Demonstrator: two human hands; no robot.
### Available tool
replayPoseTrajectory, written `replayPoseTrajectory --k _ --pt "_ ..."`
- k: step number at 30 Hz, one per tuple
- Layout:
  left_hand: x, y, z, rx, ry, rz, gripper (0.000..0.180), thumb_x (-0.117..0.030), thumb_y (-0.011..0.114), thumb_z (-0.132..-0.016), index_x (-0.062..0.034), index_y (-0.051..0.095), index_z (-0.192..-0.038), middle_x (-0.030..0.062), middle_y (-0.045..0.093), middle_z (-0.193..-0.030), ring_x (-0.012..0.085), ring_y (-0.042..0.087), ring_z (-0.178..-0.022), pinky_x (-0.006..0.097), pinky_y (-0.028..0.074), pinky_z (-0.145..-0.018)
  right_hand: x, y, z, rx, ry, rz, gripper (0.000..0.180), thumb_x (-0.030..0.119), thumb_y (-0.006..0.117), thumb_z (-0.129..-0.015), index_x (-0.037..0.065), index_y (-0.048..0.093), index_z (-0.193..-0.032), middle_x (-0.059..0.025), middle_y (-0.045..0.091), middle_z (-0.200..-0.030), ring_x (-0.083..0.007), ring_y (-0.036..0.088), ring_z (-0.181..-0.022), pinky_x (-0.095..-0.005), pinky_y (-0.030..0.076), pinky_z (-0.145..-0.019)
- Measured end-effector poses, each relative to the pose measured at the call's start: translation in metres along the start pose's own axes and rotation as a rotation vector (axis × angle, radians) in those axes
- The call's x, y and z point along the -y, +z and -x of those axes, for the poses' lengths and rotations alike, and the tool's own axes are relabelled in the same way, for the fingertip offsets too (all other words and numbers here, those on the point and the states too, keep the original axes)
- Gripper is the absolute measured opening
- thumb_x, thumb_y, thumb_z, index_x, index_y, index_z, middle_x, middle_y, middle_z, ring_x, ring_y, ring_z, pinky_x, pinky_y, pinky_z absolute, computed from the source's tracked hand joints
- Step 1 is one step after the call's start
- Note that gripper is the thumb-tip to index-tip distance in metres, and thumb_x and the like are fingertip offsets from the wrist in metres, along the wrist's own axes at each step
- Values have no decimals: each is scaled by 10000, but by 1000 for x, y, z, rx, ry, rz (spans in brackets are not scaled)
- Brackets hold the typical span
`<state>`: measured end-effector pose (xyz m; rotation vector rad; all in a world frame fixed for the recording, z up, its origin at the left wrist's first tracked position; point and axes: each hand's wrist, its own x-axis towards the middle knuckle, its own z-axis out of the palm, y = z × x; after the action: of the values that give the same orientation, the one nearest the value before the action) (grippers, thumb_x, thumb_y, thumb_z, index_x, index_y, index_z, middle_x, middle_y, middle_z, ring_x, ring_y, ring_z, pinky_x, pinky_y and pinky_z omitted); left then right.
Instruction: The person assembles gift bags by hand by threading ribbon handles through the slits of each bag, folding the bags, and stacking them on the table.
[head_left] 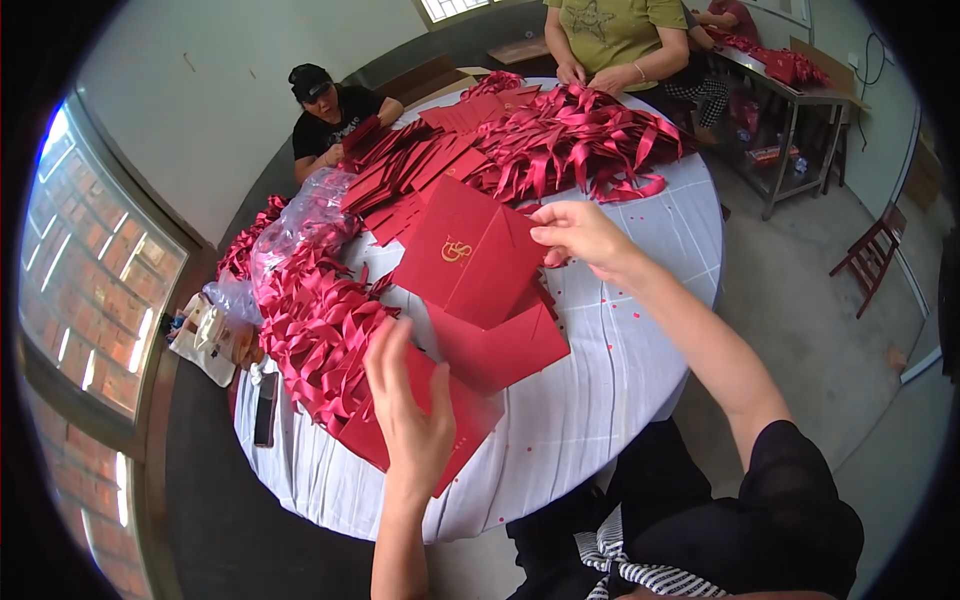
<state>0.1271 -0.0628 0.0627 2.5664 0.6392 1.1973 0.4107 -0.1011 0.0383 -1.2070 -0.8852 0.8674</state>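
My right hand (585, 238) pinches the right edge of a flat red paper bag (440, 215) that bears a gold emblem. It is tilted above the table. My left hand (408, 405) has its fingers apart, over another red bag (470, 430) near the table's front edge; nothing shows in its grasp. Below the raised bag, another red bag (505, 350) lies on the cloth. Left of my left hand is a long heap of bags with red satin ribbons (315, 330).
The round table (620, 390) has a pale cloth with small red scraps. Flat red bags (415, 165) and more ribboned bags (590, 140) pile at the far side. A phone (265, 410) lies at the left edge. Two people (340, 120) (625, 45) work across the table.
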Motion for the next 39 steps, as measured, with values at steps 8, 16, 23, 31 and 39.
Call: replayPoseTrajectory --k 8,16,23,31,39 --pt "0 34 -29 3 23 28 806 -18 688 -773 27 225 -1431 258 314 -1416 407 312 -1314 456 259 -1094 0 -33 73 -143 -226 -7 148 55 585 -900 -19 579 -1029 -47 629 -907 -124 634 -766 -251 522 -701" --pt "-8 36 5 423 56 -208 1012 -275 786 -700 52 175 -1437 284 287 -1433 419 286 -1340 488 267 -1082 -17 -57 106 -288 -240 -130 149 82 535 -928 -20 565 -1033 -79 638 -971 -136 623 -812 -279 514 -748" --pt "-19 -4 45 364 -93 -574 931 -254 808 -655 -112 327 -1440 180 219 -1506 374 131 -1419 591 56 -1112 -36 -47 125 -167 -56 -187 165 109 524 -939 -1 556 -1057 -78 637 -1004 -127 612 -849 -283 512 -736" --pt "39 -28 46 423 -133 -659 917 -479 721 -714 -196 284 -1469 190 188 -1519 396 191 -1393 697 71 -1045 -48 -43 128 -177 -69 -142 157 117 525 -944 0 556 -1043 -67 646 -943 -106 609 -815 -264 501 -714" --pt "50 -37 43 159 -145 -639 834 -134 757 -719 -115 324 -1431 170 295 -1484 366 200 -1403 537 99 -1131 -49 -41 131 -233 -100 -136 147 98 549 -933 -20 556 -1020 -26 614 -893 -67 559 -785 -232 468 -720"
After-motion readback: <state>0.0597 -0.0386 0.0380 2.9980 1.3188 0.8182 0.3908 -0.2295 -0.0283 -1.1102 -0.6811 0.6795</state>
